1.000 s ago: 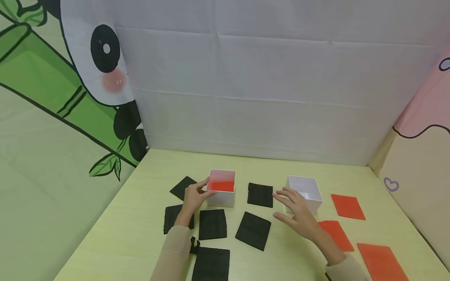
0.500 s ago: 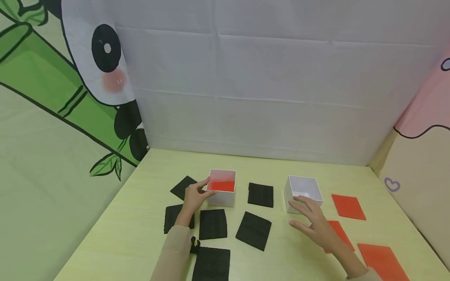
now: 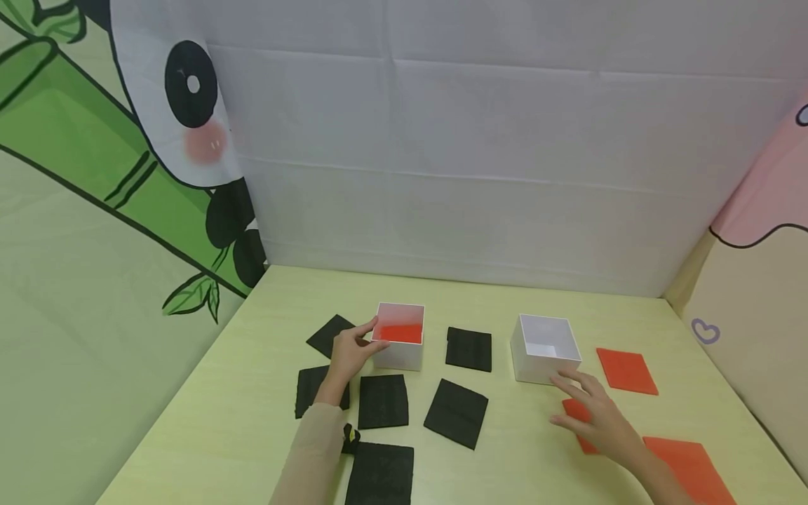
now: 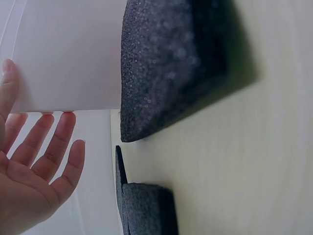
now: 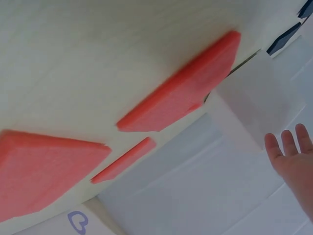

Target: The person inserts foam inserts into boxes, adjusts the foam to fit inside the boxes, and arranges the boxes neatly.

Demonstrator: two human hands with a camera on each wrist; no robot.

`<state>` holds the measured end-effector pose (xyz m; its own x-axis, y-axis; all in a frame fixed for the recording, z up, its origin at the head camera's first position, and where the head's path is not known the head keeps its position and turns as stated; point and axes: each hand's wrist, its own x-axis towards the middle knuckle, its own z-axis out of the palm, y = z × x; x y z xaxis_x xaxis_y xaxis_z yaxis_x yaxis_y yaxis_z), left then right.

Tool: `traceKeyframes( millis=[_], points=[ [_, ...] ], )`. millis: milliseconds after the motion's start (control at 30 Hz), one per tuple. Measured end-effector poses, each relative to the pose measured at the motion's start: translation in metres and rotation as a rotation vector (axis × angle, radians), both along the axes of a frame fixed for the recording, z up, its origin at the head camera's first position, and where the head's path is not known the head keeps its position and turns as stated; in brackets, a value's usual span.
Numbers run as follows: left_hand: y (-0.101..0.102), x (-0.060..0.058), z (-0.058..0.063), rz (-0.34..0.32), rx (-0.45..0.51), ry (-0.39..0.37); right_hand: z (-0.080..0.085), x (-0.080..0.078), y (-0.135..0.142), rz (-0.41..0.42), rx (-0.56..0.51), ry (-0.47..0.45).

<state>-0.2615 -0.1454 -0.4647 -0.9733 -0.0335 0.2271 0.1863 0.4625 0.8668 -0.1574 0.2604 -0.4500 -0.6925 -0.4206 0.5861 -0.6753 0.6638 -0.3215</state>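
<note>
My left hand (image 3: 346, 356) grips the near left corner of a white open box (image 3: 398, 358) with a red sheet inside. The left wrist view shows the thumb on the box's wall and fingertips against its edge. A second white box (image 3: 539, 363) stands further right. My right hand (image 3: 598, 419), fingers spread and holding nothing, hovers just in front of it, above a partly covered red foam square (image 3: 578, 419). In the right wrist view, the fingers (image 5: 289, 144) show close to the white box (image 5: 259, 93).
Several black foam squares (image 3: 456, 414) lie around the left box and between the boxes. To the right lie two more red foam squares, one far (image 3: 627, 372) and one near (image 3: 688, 466). A printed cloth (image 3: 454, 175) hangs behind the table (image 3: 499, 463).
My right hand has moved right and nearer to me, from the far box's left side to above the red square. The left hand has stayed on its box.
</note>
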Motion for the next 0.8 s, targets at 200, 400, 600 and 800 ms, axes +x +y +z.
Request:
traceKeyframes(
  millis=[200, 400, 600, 800],
  points=[
    [0.000, -0.001, 0.001, -0.009, 0.009, 0.016, -0.006, 0.008, 0.018, -0.097, 0.064, -0.063],
    [-0.001, 0.000, 0.001, -0.006, 0.002, 0.011, -0.006, 0.014, 0.030, -0.154, 0.105, -0.227],
    [-0.003, 0.001, 0.001, -0.005, 0.010, 0.006, -0.006, 0.017, 0.039, -0.173, 0.126, -0.344],
    [-0.004, 0.001, 0.003, -0.005, 0.012, -0.007, -0.012, 0.014, 0.046, -0.185, 0.174, -0.346]
  ],
)
